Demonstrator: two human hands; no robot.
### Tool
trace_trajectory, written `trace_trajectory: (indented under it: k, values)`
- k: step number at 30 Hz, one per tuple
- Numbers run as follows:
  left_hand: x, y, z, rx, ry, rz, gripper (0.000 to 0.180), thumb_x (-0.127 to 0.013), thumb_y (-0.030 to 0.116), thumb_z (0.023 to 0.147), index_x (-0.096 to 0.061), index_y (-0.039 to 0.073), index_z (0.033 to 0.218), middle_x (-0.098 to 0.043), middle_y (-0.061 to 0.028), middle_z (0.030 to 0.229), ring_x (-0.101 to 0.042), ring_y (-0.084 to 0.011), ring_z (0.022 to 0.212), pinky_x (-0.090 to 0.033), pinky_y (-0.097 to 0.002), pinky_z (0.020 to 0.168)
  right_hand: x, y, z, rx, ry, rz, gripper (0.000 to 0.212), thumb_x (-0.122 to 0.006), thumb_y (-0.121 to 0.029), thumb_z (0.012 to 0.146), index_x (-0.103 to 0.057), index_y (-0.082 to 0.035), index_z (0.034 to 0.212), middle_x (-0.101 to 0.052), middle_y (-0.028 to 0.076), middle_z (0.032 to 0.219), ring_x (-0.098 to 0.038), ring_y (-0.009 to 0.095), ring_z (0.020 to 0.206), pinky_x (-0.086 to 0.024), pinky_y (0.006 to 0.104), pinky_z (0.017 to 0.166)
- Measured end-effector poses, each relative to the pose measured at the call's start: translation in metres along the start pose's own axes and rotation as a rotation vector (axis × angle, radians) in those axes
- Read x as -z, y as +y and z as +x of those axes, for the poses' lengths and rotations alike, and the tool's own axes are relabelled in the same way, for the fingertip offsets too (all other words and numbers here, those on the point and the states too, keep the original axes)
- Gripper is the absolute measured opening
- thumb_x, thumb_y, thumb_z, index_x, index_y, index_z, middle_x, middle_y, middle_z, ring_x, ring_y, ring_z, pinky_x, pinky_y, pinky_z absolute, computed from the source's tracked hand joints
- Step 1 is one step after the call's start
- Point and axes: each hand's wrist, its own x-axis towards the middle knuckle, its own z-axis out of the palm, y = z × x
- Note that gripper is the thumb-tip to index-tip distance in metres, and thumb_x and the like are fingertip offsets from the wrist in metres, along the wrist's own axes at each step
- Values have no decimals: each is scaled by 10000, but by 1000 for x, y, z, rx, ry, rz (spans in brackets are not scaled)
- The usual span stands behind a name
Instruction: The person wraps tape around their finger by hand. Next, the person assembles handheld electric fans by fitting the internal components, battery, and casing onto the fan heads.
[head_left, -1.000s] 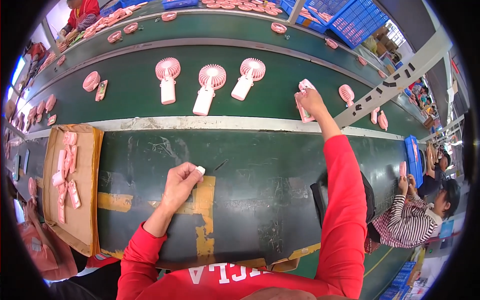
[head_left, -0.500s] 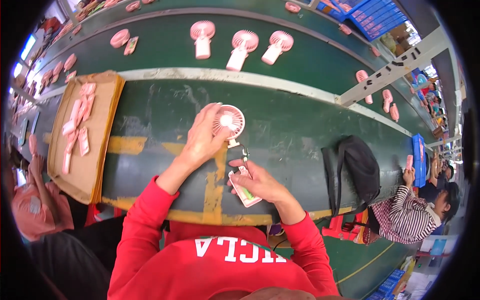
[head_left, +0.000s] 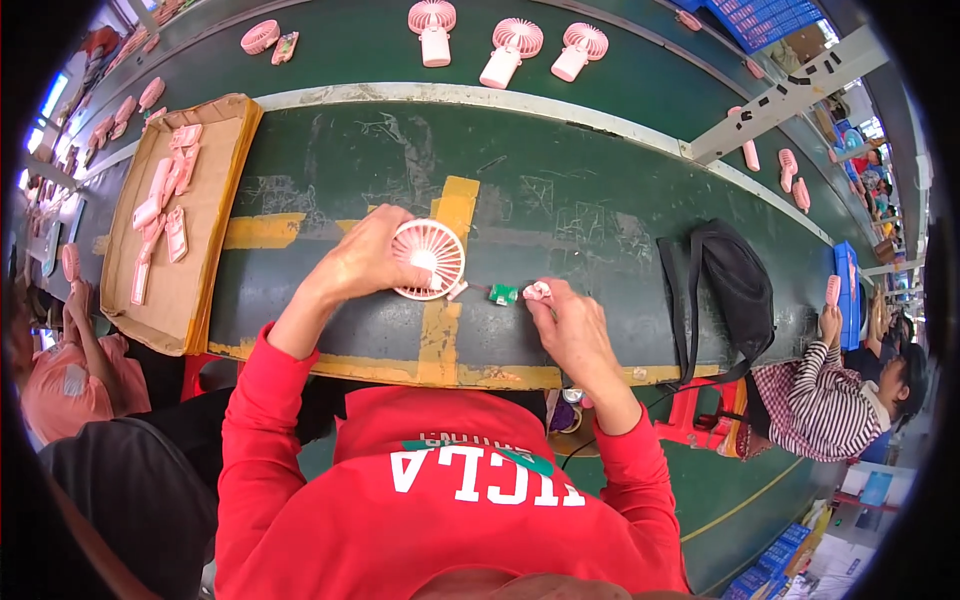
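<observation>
My left hand (head_left: 365, 258) is closed on a round pink fan head (head_left: 447, 246) with a ribbed grille, gripping its left rim with the thumb across the front. A short wire runs from the fan head's lower right to a small green circuit board (head_left: 503, 294). Just right of the board, my right hand (head_left: 577, 335) pinches a pink plastic piece (head_left: 537, 291) between thumb and fingers. Much of that piece is hidden by the hand, so its full shape does not show. Both hands are over the dark green worktable (head_left: 590, 345).
A cardboard tray (head_left: 232, 190) of pink plastic parts lies at the left. A black bag (head_left: 733, 290) rests on the right of the table. Beyond a pale rail, pink handheld fans (head_left: 517, 38) lie on a green belt. Co-workers sit on both sides, one in a striped sleeve (head_left: 815, 385).
The view has shifted, so the table appears higher. My right hand has turned and moved right; the open pink shell seen in it before no longer shows flat. The green board now shows between my hands.
</observation>
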Motion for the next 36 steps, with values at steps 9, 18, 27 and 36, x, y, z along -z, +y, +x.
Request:
trace_trajectory:
  k: [9, 18, 27, 36]
  values:
    - [-8, -9, -22, -57, 258, -1085, 538, -720, 138, 678, -494, -32, 1135, -605, -125, 1018, -614, -193, 928, -489, -309, 847, -6, 1, -9, -533, -499, 1234, 366, -492, -364, 930, -494, -41, 1103, -603, 82, 788, -608, 147, 615, -517, 264, 532]
    - [-32, 39, -43, -181, 19, -1177, 631, -730, 115, 696, -446, -15, 1244, -571, -102, 1118, -559, -146, 1009, -458, -285, 882, -30, -14, -11, -578, -617, 1325, 317, -487, -302, 940, -540, -26, 1087, -595, 57, 779, -561, 96, 602, -482, 224, 500]
    - [-52, 18, -28, -122, 204, -992, 518, -679, 132, 781, -463, -27, 1224, -606, -91, 1040, -565, -107, 929, -462, -262, 826, -28, -32, -23, -504, -591, 1373, 282, -525, -219, 927, -514, -36, 1140, -617, 68, 849, -612, 123, 702, -524, 238, 640]
    - [-49, 25, -27, -21, 127, -992, 461, -668, 126, 796, -487, -23, 1192, -613, -83, 1017, -575, -108, 908, -470, -262, 816, -35, -39, -27, -439, -489, 1376, 227, -546, -157, 905, -526, -8, 1076, -621, 94, 857, -624, 146, 722, -540, 280, 642]
